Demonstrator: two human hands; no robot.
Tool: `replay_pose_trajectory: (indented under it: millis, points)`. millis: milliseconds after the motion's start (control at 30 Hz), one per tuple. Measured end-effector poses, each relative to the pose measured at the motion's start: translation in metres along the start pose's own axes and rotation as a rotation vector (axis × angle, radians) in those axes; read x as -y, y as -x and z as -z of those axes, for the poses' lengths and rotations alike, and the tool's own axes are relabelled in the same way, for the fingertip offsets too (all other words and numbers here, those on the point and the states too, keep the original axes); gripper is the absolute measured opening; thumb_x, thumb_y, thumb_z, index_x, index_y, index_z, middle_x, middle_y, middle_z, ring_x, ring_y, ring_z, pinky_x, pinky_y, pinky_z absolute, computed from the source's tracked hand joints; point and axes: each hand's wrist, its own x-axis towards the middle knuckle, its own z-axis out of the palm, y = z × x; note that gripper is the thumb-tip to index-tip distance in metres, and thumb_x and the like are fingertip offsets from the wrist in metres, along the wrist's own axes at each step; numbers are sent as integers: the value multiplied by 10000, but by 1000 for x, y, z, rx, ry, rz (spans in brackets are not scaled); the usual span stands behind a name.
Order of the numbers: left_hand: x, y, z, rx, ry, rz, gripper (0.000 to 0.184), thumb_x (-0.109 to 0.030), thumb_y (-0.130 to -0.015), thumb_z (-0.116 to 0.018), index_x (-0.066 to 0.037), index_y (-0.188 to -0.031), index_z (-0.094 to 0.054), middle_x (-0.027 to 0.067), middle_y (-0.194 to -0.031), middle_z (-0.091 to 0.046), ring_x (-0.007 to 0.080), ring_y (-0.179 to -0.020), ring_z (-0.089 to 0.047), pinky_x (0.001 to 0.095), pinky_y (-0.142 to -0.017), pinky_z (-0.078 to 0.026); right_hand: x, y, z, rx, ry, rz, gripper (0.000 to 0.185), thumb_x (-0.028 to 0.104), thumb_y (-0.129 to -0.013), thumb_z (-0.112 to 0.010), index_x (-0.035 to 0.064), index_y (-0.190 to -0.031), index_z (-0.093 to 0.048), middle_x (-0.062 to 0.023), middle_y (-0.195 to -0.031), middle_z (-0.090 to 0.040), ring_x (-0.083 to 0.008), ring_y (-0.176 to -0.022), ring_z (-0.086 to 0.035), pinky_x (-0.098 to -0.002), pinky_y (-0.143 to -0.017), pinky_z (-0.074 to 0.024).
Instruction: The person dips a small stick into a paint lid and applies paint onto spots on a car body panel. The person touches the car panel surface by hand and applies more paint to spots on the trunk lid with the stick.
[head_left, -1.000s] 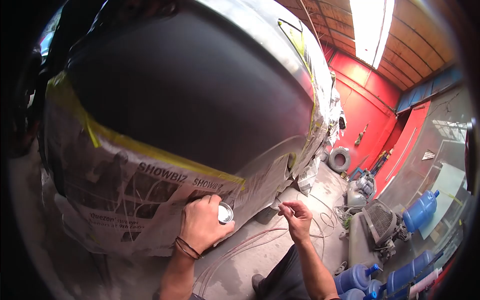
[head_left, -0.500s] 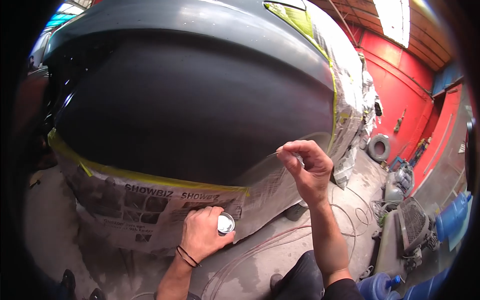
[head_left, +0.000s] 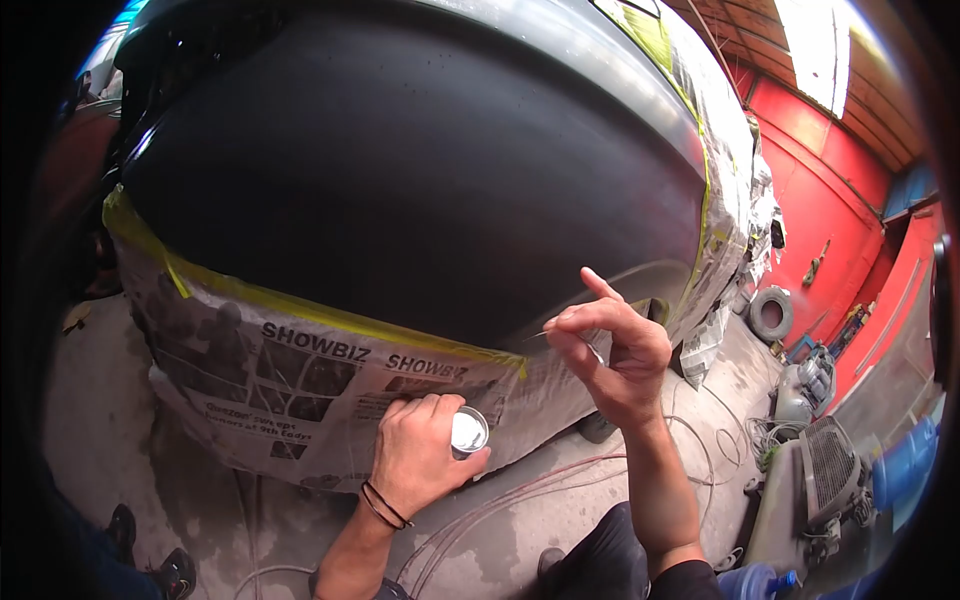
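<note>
Metal can (head_left: 482, 439) perhaps, right finger (head_left: 600, 285) newly raised

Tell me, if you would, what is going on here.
Someone's left hand holds a small open can with something white inside, in front of newspaper hung below a dark vehicle panel. Yellow tape runs along the panel's lower edge. The right hand is raised, with something thin pinched in its grip, too small to identify. Whether it touches the panel, I cannot tell.
</note>
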Motion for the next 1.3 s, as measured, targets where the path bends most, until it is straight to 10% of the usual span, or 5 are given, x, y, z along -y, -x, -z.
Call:
replay_pose_trajectory:
  millis: [267, 467, 700, 1300]
  points:
    - [1, 3, 3, -23, 24, -29, 562, -346, -728, -957, -53, -1160, -749, 142, -1021, -789, 351, -937, -767, 477, -894, -564, 17, 17, -6, 49, 27, 35, 278, -92, -850, -830, 73, -1073, -817, -51, -975, -857, -198, -940, -839, -578, -1268, -457]
    - [12, 10, 13, -34, 35, -12, 582, -379, -729, -947, -45, -1164, -753, 146, -1009, -785, 352, -918, -762, 472, -898, -564, -8, 134, 37, -109, -38, -509, 141, -13, -977, -822, -25, -1113, -785, -93, -1002, -833, -148, -937, -784, -306, -904, -617]
    - [23, 19, 31, -78, 54, -4, 562, -374, -723, -944, -43, -1136, -757, 155, -1022, -790, 354, -923, -760, 470, -942, -572, -14, 255, 77, -168, 94, -853, 122, 15, -1015, -821, -42, -1099, -753, -97, -985, -792, -171, -854, -768, -308, -802, -621]
    - [18, 34, 4, 162, 84, -91, 571, -445, -791, -882, -33, -1163, -746, 158, -1013, -798, 356, -954, -775, 473, -1002, -540, 4, 308, -13, -352, -377, -1154, 129, 14, -1016, -811, -16, -1136, -776, -105, -1041, -800, -199, -925, -788, -365, -841, -687]
